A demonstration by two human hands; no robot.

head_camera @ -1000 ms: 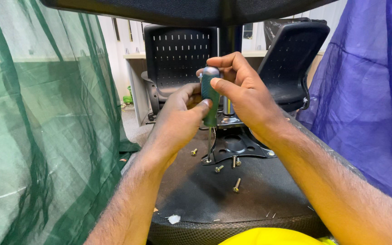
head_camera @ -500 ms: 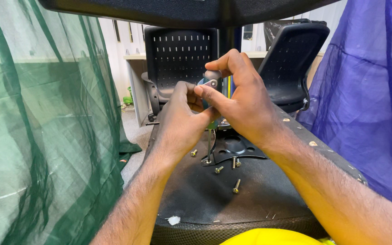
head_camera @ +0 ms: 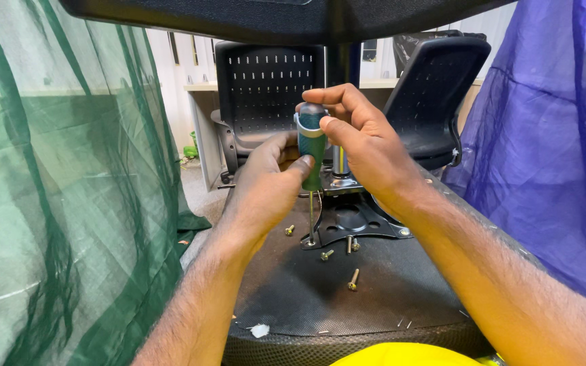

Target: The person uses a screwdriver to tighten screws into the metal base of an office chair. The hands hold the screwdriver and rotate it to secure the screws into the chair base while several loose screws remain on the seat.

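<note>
Green-handled screwdriver (head_camera: pixel 312 146) upright, closed in the grip of both the left hand (head_camera: pixel 266 186) and right hand (head_camera: pixel 364 146) (tip on the black mounting plate (head_camera: pixel 357 220)).

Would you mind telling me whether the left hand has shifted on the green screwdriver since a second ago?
Yes. The left hand has slid lower, judged against the black chair back; it now grips the screwdriver near the handle's base, while the right hand caps the top.
</note>
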